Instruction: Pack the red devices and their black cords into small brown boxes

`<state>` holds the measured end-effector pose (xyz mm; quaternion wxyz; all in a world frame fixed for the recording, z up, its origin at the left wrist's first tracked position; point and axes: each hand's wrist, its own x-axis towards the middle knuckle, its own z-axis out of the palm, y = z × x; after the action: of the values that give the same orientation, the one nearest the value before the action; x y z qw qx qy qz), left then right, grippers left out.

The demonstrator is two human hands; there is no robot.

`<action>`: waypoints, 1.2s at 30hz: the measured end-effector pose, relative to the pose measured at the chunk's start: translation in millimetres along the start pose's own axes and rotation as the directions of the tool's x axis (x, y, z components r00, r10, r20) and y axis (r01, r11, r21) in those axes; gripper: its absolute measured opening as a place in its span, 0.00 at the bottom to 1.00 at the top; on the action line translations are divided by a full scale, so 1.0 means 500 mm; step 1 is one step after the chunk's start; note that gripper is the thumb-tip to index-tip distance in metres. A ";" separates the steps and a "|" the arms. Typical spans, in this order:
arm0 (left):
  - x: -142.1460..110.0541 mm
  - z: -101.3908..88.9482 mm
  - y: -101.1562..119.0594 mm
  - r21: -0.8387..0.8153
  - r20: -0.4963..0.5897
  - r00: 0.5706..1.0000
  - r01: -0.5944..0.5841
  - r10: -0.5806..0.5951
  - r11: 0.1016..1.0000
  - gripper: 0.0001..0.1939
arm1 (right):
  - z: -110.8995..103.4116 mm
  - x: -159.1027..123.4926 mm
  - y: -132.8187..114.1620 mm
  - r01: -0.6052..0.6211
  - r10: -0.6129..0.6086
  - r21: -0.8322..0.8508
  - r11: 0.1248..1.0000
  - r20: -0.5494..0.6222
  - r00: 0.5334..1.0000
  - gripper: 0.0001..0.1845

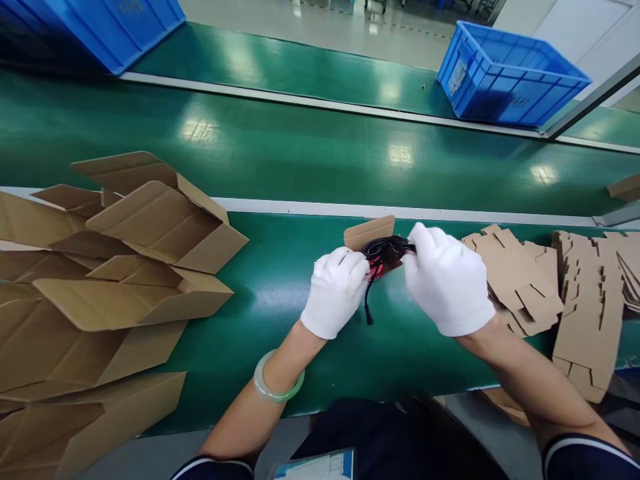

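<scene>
My left hand (337, 287), in a white glove, is closed at the left side of a small cardboard box (369, 232) whose lid flap stands up. My right hand (443, 277), also gloved, grips the right end of a coiled black cable (384, 248) over the box. One cable end with a black plug (369, 316) dangles below, in front of the box. Something red (376, 268) shows under the coil, partly hidden by the cable and my left fingers. Whether my left fingers also pinch the cable is hard to see.
Open folded cardboard boxes (200, 300) are stacked at left. Flat cardboard blanks (515, 273) and more cut cardboard (587, 313) lie at right. Behind the green worktop (270, 267) runs a green belt (310, 160). Blue crates (515, 87) stand beyond it.
</scene>
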<state>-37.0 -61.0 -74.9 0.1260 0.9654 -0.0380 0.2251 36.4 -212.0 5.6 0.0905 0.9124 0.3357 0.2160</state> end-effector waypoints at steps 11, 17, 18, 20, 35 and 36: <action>-0.003 -0.100 0.007 -0.181 -0.103 0.993 0.043 -0.063 0.982 0.20 | 0.105 -0.089 -0.040 0.064 0.298 0.906 0.418 -0.203 0.933 0.05; -0.027 -0.099 0.068 -0.478 -0.069 0.951 0.234 -0.301 0.847 0.13 | 0.079 -0.088 -0.043 0.190 0.263 0.802 0.566 -0.394 0.881 0.17; -0.034 -0.090 0.087 -0.535 -0.102 0.931 0.246 -0.351 0.808 0.14 | 0.071 -0.091 -0.046 0.158 0.272 0.784 0.600 -0.386 0.882 0.17; -0.046 -0.069 0.126 -0.651 -0.121 0.906 0.235 -0.405 0.722 0.23 | 0.056 -0.101 -0.054 0.033 0.313 0.768 0.640 -0.300 0.901 0.17; -0.032 -0.050 0.218 -0.654 -0.137 0.990 -0.057 -0.044 0.754 0.41 | 0.032 -0.166 -0.026 -0.238 0.303 0.959 -0.155 0.276 0.912 0.25; -0.032 -0.046 0.214 -0.655 -0.120 0.992 -0.056 -0.031 0.753 0.41 | 0.038 -0.166 -0.024 -0.223 0.353 0.962 -0.158 0.266 0.897 0.24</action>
<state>-74.8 -158.2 -38.0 0.4575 0.8436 -0.1130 0.2576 -18.4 -257.1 -42.7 -0.6684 0.7214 0.1755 -0.0438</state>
